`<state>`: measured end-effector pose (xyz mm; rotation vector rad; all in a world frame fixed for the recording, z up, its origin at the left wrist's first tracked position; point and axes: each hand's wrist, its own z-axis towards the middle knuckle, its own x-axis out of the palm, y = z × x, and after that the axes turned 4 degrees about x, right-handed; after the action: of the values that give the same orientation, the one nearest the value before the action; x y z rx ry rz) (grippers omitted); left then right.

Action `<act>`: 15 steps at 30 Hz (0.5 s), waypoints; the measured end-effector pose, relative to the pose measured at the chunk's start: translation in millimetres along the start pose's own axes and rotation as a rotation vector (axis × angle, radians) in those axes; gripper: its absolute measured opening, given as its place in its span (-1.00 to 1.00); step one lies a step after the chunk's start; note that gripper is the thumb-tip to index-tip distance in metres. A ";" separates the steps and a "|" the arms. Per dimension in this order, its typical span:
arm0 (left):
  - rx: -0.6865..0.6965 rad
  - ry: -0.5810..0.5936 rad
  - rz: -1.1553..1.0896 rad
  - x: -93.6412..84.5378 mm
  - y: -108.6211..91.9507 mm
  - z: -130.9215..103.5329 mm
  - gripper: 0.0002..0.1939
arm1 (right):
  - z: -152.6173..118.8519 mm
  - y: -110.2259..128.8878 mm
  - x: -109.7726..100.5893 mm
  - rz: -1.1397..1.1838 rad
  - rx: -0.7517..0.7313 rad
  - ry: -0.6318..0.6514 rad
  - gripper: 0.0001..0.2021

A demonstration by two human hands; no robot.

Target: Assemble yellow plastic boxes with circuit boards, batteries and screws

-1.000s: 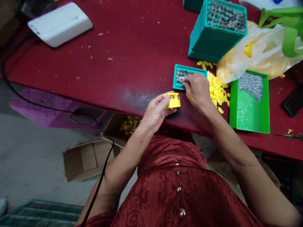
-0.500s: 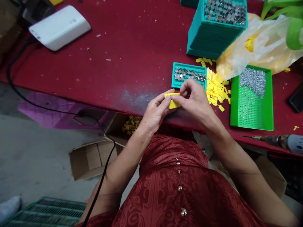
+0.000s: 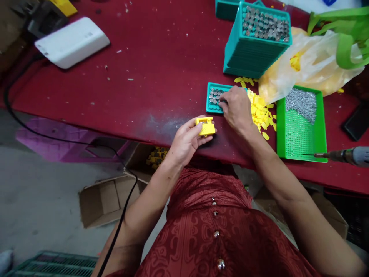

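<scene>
Here, my left hand (image 3: 183, 143) grips a yellow casing (image 3: 208, 129); the teal tray (image 3: 208, 98) at its one o'clock runs nine-to-three, under my nearer right hand (image 3: 238, 107), hold unclear.

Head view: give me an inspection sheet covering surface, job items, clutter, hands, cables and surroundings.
Surface: red table, pale smudge near front edge.
Job items: yellow casing; teal tray of round metal pieces.
Clutter: loose yellow pieces beside the tray; white device at far left.
Hands: left hand holds the casing; right hand is at the tray, grip unclear.
Cables: black cable hangs over the table's front edge.
Surroundings: purple stool and open cardboard box below table level.
</scene>
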<state>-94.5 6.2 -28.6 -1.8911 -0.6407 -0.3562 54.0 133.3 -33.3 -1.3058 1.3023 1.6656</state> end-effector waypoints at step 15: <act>0.098 0.068 0.099 -5.3 13.3 5.2 -0.64 | -62.7 21.9 -12.3 0.963 0.053 0.066 -0.93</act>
<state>-91.3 5.6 -43.4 -1.8021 -0.5086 -0.3183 57.4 68.2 -15.7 -0.7044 2.2025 2.1602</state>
